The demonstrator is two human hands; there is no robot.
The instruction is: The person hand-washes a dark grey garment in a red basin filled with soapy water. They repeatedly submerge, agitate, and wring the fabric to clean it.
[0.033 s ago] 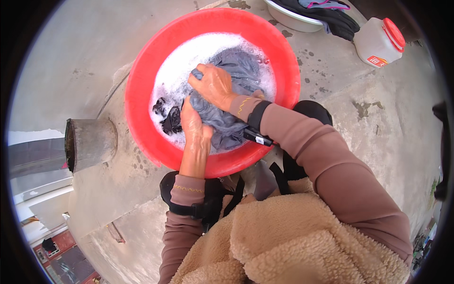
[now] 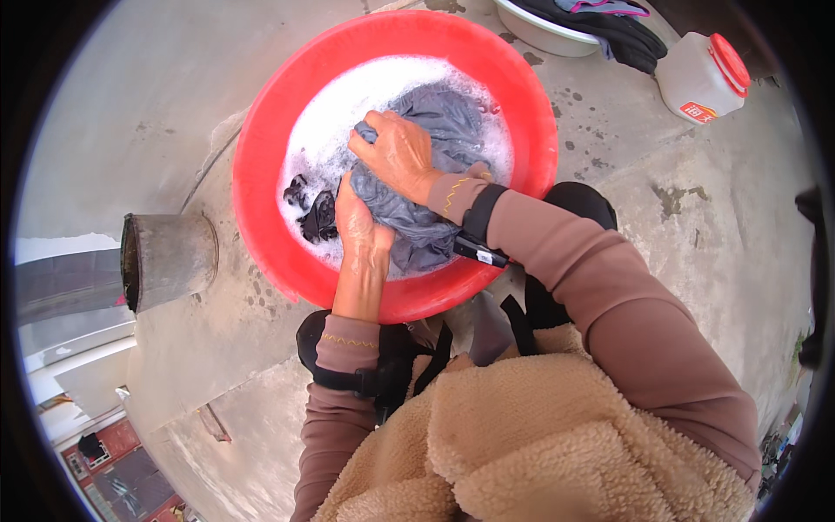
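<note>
Wet grey-blue cloth [image 2: 439,117], probably a garment, lies bunched in soapy water inside a wide red basin [image 2: 265,165]. My right hand [image 2: 400,152] is closed on a fold of it, knuckles up, over the middle of the basin. Beside it, to the left and nearer me, my left hand [image 2: 357,217] grips the same cloth from the side; its fingertips are partly hidden behind the folds. White suds [image 2: 326,109] cover much of the water. A small black cloth [image 2: 318,217] floats just left of my left hand.
At the far right stand a white basin [image 2: 548,36] heaped with dark clothes [image 2: 609,30] and a whitish plastic jar [image 2: 696,78] with a red lid. A grey cylindrical pipe or bucket [image 2: 174,259] lies left of the red basin. Concrete floor [image 2: 652,191] surrounds them, with wet spots.
The whole view has shifted slightly, so the basin appears a little further right and up. Both hands keep their hold on the grey-blue cloth.
</note>
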